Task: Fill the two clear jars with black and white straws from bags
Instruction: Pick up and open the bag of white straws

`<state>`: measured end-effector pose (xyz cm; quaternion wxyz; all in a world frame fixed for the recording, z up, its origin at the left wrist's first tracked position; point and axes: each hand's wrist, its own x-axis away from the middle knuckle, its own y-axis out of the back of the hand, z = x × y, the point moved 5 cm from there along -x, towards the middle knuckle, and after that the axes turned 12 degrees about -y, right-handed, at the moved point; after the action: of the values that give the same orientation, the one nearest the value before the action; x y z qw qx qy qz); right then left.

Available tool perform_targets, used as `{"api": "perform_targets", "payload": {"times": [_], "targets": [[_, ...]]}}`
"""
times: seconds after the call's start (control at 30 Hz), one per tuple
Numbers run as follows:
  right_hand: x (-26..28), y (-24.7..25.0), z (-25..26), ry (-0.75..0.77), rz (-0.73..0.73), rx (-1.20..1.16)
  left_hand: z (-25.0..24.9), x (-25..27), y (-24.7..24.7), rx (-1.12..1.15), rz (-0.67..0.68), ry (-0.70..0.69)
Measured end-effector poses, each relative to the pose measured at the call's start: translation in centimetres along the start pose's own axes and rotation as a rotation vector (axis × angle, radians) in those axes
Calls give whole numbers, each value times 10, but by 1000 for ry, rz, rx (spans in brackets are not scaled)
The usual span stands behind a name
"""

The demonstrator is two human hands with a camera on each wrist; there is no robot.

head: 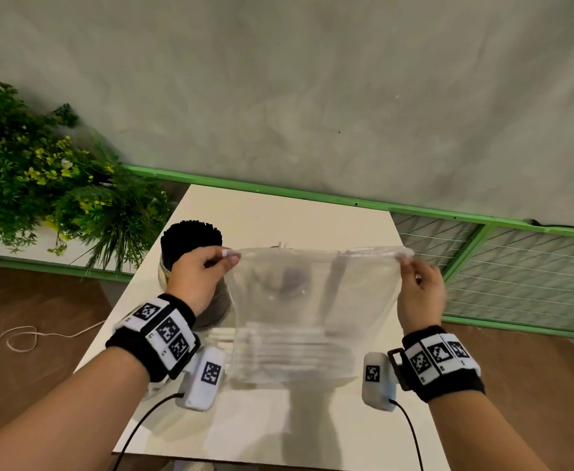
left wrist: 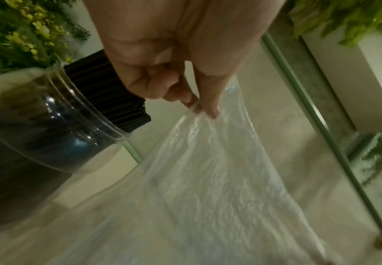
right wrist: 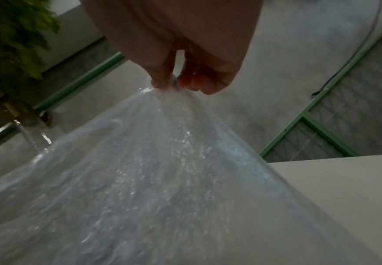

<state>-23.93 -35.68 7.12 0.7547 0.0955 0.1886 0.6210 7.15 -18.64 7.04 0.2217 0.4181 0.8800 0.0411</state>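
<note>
Now left hand [head: 195, 278], right hand [head: 421, 294] grip pinching clear bag [head: 312, 311] top corners above table [head: 279, 212].

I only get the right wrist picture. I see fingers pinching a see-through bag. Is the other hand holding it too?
Observer: Yes. The left hand pinches the other top corner of the clear bag, and the right hand pinches its own corner, so the bag hangs stretched between them.

Operator: Is there anything in the bag?

Observer: White straws lie across its bottom, seen through the plastic.

Operator: Where did the black ones go?

Observer: Black straws stand packed in a clear jar on the table, just beside the left hand.

Operator: Can you see the second jar?

Observer: Only blurry shapes behind the bag; I cannot tell.
</note>
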Motion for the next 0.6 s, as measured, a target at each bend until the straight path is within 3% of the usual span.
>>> {"api": "perform_targets", "payload": {"times": [0.1,0.17,0.27,0.33,0.43,0.53,0.6], "targets": [[14,5,17,99,-91,-81,-4,0,-2,46,4,7],[32,5,37,272,-91,-100,-8,2,-6,81,27,11],[73,-20,70,591,164,97,-19,4,-16,141,72,17],[97,-49,73,686,394,361,-32,3,-23,135,94,-36],[115,-85,42,524,618,695,-50,3,-35,114,155,-96],[130,-103,14,394,676,862,-56,8,-50,72,244,-116],[130,-109,1,355,636,914,-55,11,-56,56,285,-107]]}}
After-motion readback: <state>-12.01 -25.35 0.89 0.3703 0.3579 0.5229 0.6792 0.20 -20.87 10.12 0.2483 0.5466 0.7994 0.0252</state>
